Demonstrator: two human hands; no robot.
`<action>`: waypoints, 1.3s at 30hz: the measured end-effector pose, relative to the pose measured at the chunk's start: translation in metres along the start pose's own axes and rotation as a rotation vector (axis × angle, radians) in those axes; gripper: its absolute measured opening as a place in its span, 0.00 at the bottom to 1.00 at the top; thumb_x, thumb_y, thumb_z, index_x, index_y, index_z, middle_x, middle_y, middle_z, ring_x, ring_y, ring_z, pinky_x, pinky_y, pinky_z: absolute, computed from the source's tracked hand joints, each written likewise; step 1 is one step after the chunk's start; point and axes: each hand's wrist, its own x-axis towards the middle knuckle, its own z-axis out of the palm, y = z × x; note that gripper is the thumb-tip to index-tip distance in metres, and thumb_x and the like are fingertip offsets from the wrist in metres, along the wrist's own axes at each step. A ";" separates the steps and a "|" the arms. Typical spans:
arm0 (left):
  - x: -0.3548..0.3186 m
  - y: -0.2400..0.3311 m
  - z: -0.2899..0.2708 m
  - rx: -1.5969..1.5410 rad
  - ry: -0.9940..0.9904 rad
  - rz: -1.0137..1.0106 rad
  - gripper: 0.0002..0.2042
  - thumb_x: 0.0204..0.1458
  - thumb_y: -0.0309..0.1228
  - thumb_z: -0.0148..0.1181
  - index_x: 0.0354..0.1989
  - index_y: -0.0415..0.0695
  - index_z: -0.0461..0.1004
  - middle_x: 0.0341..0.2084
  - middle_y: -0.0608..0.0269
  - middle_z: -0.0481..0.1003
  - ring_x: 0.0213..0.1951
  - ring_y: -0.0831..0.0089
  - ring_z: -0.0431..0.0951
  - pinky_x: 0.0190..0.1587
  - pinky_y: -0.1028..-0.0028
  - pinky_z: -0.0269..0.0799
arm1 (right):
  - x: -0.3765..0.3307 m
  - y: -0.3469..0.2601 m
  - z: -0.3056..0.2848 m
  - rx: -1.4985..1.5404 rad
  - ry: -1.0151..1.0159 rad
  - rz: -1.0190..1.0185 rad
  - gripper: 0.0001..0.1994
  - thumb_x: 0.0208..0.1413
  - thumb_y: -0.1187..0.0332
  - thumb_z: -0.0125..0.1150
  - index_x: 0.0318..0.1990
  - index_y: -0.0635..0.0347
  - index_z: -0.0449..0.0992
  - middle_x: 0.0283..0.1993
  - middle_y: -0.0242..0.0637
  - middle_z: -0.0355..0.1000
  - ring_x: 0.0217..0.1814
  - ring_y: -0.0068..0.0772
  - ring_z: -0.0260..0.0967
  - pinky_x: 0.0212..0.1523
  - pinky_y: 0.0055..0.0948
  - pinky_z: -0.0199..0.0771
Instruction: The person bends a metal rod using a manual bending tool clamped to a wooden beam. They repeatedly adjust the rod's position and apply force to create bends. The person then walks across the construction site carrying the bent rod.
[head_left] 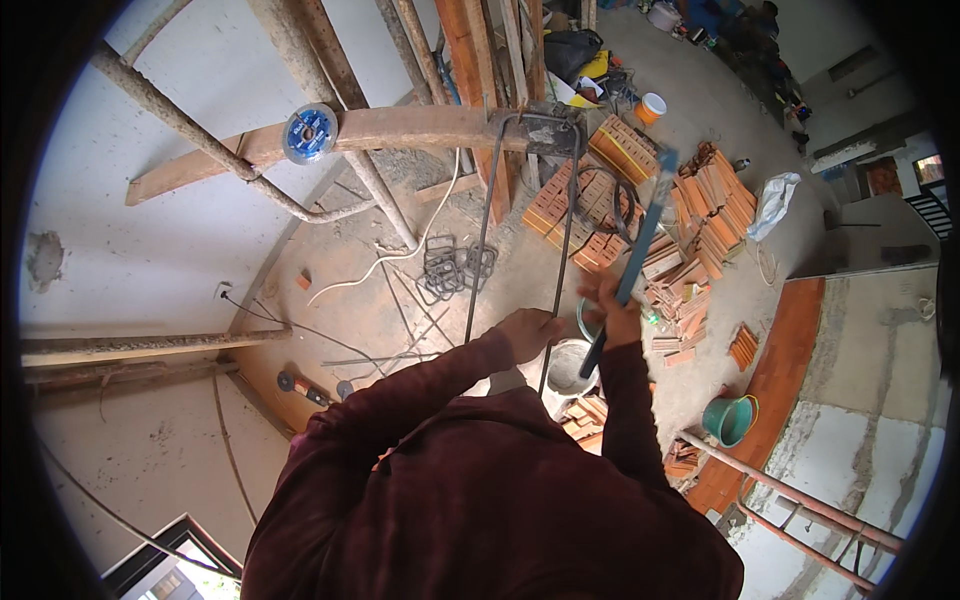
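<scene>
Gripping rebar point(560, 250), left hand point(528, 332); right hand point(612, 312) gripping bar point(640, 235).

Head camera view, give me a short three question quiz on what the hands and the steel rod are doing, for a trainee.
1. True or false: the left hand grips the bent steel rod.
2. What does the right hand hold? A) the green bucket B) a long blue bar tool C) the blue cutting disc
3. Fill in: the rod's bent top end hooks over a wooden ____.

Key:
1. True; it closes on the rod's right leg.
2. B; the green bucket stands on the floor and the blue cutting disc lies on the plank.
3. plank
</scene>
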 end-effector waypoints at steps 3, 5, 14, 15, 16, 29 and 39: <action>0.009 -0.015 0.005 0.200 0.037 0.071 0.21 0.60 0.43 0.42 0.28 0.39 0.74 0.23 0.51 0.76 0.28 0.57 0.78 0.34 0.63 0.72 | -0.023 0.061 0.002 0.346 -0.177 0.186 0.29 0.61 0.60 0.53 0.67 0.54 0.53 0.52 0.37 0.70 0.41 0.25 0.69 0.40 0.36 0.77; 0.008 -0.009 -0.007 0.659 -0.007 0.313 0.20 0.58 0.44 0.45 0.28 0.40 0.74 0.22 0.51 0.74 0.31 0.53 0.78 0.35 0.59 0.72 | -0.043 0.063 0.017 0.369 -0.225 0.277 0.31 0.60 0.59 0.54 0.68 0.54 0.51 0.44 0.31 0.71 0.37 0.24 0.69 0.38 0.37 0.77; -0.060 -0.049 -0.081 -0.647 0.405 -0.266 0.29 0.61 0.57 0.37 0.47 0.40 0.67 0.35 0.62 0.71 0.43 0.67 0.73 0.49 0.69 0.66 | -0.062 0.065 0.030 0.389 -0.086 0.353 0.16 0.60 0.56 0.55 0.41 0.62 0.68 0.20 0.29 0.62 0.16 0.20 0.55 0.17 0.22 0.56; -0.062 -0.046 -0.077 -0.952 0.194 -0.243 0.30 0.60 0.58 0.36 0.51 0.41 0.65 0.37 0.61 0.71 0.44 0.66 0.73 0.51 0.69 0.66 | -0.060 0.065 0.028 0.370 -0.086 0.350 0.15 0.60 0.56 0.55 0.38 0.62 0.68 0.19 0.28 0.62 0.16 0.20 0.54 0.17 0.22 0.56; -0.061 -0.042 -0.072 -1.056 0.139 -0.214 0.30 0.61 0.57 0.34 0.50 0.40 0.66 0.35 0.60 0.71 0.43 0.66 0.73 0.51 0.68 0.67 | -0.061 0.065 0.026 0.351 -0.075 0.335 0.15 0.60 0.56 0.55 0.35 0.61 0.68 0.18 0.28 0.61 0.15 0.21 0.54 0.17 0.22 0.56; -0.042 -0.032 -0.092 -0.997 0.044 -0.408 0.23 0.64 0.51 0.33 0.22 0.49 0.58 0.13 0.75 0.48 0.14 0.82 0.47 0.16 0.79 0.44 | -0.037 0.026 -0.028 0.388 -0.341 0.623 0.14 0.61 0.58 0.52 0.33 0.61 0.67 0.18 0.30 0.59 0.13 0.22 0.52 0.15 0.23 0.54; -0.021 -0.020 -0.020 -0.840 0.637 -0.277 0.24 0.62 0.53 0.40 0.18 0.51 0.56 0.10 0.76 0.50 0.11 0.84 0.48 0.12 0.80 0.42 | -0.023 0.018 -0.062 0.185 -0.343 0.485 0.13 0.60 0.60 0.56 0.32 0.63 0.71 0.19 0.34 0.67 0.16 0.25 0.63 0.17 0.25 0.64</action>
